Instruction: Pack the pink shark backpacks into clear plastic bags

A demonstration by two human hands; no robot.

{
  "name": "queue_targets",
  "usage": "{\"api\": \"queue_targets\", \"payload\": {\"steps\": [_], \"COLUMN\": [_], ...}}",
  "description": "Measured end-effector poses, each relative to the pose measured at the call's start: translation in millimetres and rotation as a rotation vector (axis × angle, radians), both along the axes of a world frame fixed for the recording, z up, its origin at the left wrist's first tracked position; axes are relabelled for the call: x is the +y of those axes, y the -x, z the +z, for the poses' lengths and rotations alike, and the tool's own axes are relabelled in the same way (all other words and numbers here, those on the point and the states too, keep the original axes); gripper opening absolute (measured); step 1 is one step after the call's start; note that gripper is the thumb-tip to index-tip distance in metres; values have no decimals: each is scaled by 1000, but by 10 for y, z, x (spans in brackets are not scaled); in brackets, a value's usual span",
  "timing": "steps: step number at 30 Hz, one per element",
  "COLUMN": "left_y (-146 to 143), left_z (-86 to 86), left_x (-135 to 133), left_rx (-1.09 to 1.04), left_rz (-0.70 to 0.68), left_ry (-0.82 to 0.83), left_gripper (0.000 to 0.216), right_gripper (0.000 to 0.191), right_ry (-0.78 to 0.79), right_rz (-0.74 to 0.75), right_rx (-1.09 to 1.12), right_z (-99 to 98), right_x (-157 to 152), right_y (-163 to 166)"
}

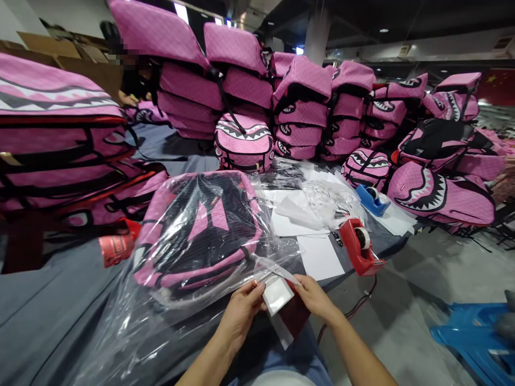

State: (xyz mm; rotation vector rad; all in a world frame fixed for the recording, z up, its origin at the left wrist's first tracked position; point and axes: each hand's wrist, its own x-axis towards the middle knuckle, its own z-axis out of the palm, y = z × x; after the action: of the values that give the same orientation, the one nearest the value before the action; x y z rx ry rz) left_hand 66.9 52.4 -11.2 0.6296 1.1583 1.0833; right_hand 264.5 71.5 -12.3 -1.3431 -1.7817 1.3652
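A pink and black backpack (209, 220) lies on the table inside a clear plastic bag (124, 327), its dark padded side up. My left hand (241, 311) pinches a small whitish square packet (278, 296) between thumb and fingers at the bag's near right end. Opposite it, my right hand (317, 300) is closed on the edge of the clear plastic. Beneath that hand hangs a dark red flat piece (296, 316); whether the fingers also grip it I cannot tell.
Pink shark-mouth backpacks (300, 120) are stacked behind and at left (52, 134). A red tape dispenser (358, 249), blue tape dispenser (372, 199), paper sheets (319, 256) and loose plastic bags (328, 198) lie at right. A red tape roll (116, 250) sits left. Another person (134, 86) stands behind; a blue stool (470, 327) is right.
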Motion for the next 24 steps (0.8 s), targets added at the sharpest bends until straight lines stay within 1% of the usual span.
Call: {"api": "queue_targets", "payload": {"steps": [2, 4, 7, 9, 10, 12, 15, 17, 18, 19, 21, 22, 23, 24], "left_y": [14, 41, 48, 28, 19, 24, 107, 183, 210, 222, 195, 157, 108, 54], "left_z": [-10, -53, -150, -224, -256, -295, -249, -158, -105, -52, 36, 66, 84, 92], "left_x": [2, 1, 8, 33, 52, 94, 148, 176, 196, 222, 307, 365, 430, 498], "left_rx": [112, 256, 413, 502, 563, 707, 927, 1077, 1175, 1279, 1466, 1515, 1509, 1469], "left_rz": [2, -14, -65, -98, -114, -150, -219, -284, -339, -408, -564, -632, -705, -792], "left_ry": [-48, -122, -184, -205, -220, -249, -299, -389, -489, -633, -1003, -1178, -1313, -1412], "left_gripper": [52, 51, 55, 58, 60, 59, 44, 28, 19, 17, 30, 36, 40, 40], "right_gripper": [50, 57, 54, 51, 49, 42, 19, 6, 4, 3, 5, 9, 14, 18], "right_ry": [224, 395, 519, 530, 497, 334, 12, -98, -128, -160, -252, -307, -366, -429], "right_rz": [6, 7, -53, -72, -63, -46, -130, -184, -190, -184, -172, -165, -157, -150], "right_rx": [246, 422, 522, 528, 503, 332, -140, -364, -423, -463, -526, -562, -599, -632], "right_z": [-68, -99, -84, -60, -53, -60, -109, -140, -151, -160, -188, -213, -248, -289], "right_x": [6, 0, -21, -34, -40, -54, -96, -145, -177, -213, -304, -359, -423, -497], "right_y": [-43, -57, -49, -37, -30, -13, 9, 14, 15, 16, 27, 39, 54, 70]}}
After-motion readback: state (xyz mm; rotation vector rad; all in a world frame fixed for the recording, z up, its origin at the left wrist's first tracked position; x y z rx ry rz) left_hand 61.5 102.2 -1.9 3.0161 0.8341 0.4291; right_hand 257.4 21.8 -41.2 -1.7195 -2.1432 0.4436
